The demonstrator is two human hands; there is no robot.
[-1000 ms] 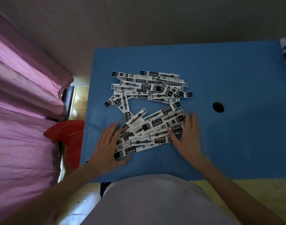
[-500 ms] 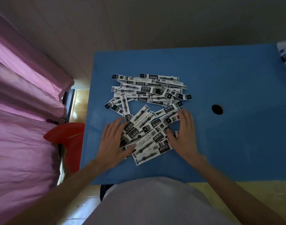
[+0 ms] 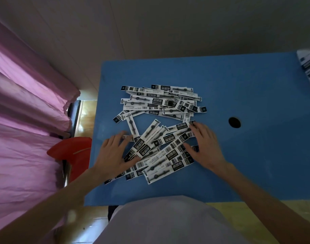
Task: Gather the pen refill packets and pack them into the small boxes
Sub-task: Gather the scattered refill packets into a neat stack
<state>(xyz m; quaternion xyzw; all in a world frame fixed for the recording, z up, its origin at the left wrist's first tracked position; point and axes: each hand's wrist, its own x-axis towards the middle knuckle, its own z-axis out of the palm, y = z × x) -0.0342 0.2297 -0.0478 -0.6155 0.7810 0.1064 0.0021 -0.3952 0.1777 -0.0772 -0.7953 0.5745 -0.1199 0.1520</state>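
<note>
Head view: both hands, left and right, lie flat with spread fingers flanking the near refill packets heaped mid-left on the blue tabletop, bare surface stretching rightward past a round hole.

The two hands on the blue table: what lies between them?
In the head view, a fanned heap of pen refill packets lies between the left hand and right hand.

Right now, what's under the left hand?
The left hand rests flat on black-and-white pen refill packets scattered on the blue tabletop. Packet ends show beyond its fingers; how many lie beneath is hidden.
</note>
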